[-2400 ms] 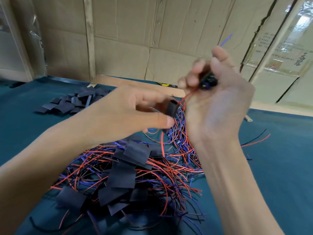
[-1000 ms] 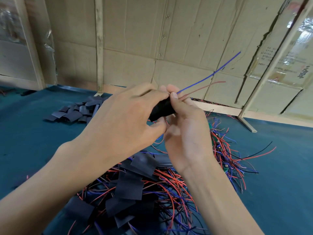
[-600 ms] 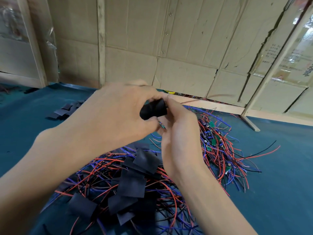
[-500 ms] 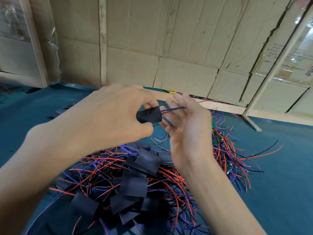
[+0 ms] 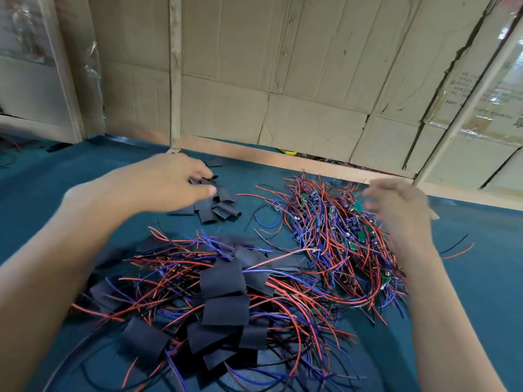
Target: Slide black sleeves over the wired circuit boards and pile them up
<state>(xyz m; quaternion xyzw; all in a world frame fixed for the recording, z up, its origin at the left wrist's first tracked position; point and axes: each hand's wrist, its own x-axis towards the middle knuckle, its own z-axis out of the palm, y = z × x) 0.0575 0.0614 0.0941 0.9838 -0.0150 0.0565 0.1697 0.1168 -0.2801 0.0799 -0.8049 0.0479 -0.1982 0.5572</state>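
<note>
My left hand (image 5: 169, 188) reaches over the small heap of empty black sleeves (image 5: 220, 209) at the middle back of the table. Its fingertips and thumb pinch the edge of one black sleeve (image 5: 210, 178). My right hand (image 5: 396, 210) is blurred and hovers over the tangle of bare green circuit boards (image 5: 339, 236) with red and blue wires. Its fingers are loosely curled and hold nothing. Close to me lies the pile of sleeved boards (image 5: 223, 306), black sleeves with wires trailing out.
A teal cloth covers the table (image 5: 481, 292). Cardboard panels (image 5: 283, 80) and a wooden edge strip close off the back. Loose red and black wires (image 5: 458, 248) lie to the right of the bare boards.
Both hands held a sleeved board together in the air; now they have parted. The left hand has dropped to the empty sleeves, the right has swung out over the bare boards.
</note>
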